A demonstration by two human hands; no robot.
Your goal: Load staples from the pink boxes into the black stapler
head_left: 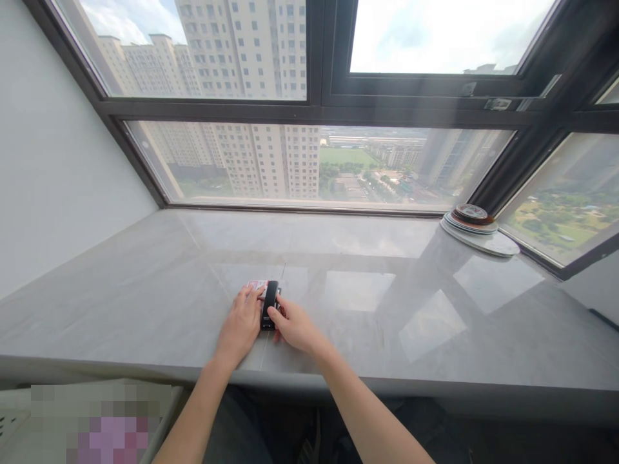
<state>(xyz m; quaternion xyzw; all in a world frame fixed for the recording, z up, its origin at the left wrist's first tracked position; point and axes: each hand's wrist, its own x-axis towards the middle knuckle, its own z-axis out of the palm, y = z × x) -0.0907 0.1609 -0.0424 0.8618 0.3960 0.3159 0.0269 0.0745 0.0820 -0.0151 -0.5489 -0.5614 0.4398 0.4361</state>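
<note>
On the grey stone sill, a black, long-bodied tool that looks like a hole punch (269, 306) lies lengthwise away from me. A small piece of printed paper (258, 284), white with pink and red, reaches its left side. My left hand (242, 317) presses and holds that paper, fingers bent over it, close against the tool. With thumb and fingers, my right hand (291, 322) grips the tool from its right side. The fingers under the right hand are partly hidden. Where the paper meets the tool is covered by my left fingers.
A stack of plates or round lids (476, 241) sits at the far right corner of the sill (145, 303), beside the window frame (290, 113). A white wall (72, 161) bounds the left. Below the front edge, a pale container (19, 425) is partly blurred out.
</note>
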